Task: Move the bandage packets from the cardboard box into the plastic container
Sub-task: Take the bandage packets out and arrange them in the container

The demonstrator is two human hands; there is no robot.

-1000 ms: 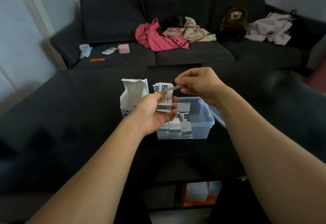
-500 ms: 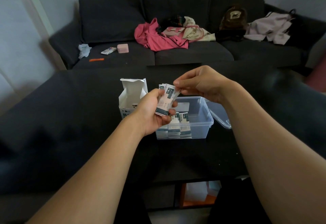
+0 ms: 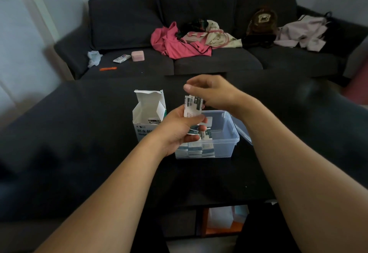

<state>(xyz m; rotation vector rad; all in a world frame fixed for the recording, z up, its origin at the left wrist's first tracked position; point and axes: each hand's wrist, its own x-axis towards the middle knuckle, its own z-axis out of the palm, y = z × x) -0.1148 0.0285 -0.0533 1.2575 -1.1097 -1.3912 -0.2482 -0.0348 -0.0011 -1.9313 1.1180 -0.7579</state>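
The left hand (image 3: 180, 131) holds a small stack of white bandage packets with dark green print (image 3: 192, 107), its grip clamped on them with the thumb across the front, just above the near left corner of the clear rectangular plastic container (image 3: 229, 145). The right hand (image 3: 214, 93) hovers right behind the top of that stack with its fingers loosely curled; whether its grip touches a packet I cannot tell, as the packets hide the fingertips.

More packets (image 3: 196, 149) stand on edge in a row along the left side inside the container, whose clear lid (image 3: 242, 131) leans against its right wall. Just left of the container stands the open white cardboard box (image 3: 148, 113), flaps up, with a few packets (image 3: 154, 121) showing inside. Its front bears the green characters "防水创", the rest hidden by the left wrist. The print on the packets is too small to read.

Both sit on a dark table (image 3: 79, 143). Behind it, a dark grey fabric sofa (image 3: 199, 57) carries a crumpled pink garment (image 3: 173, 43), a small pink box (image 3: 137, 56) and an orange stick (image 3: 108, 69).
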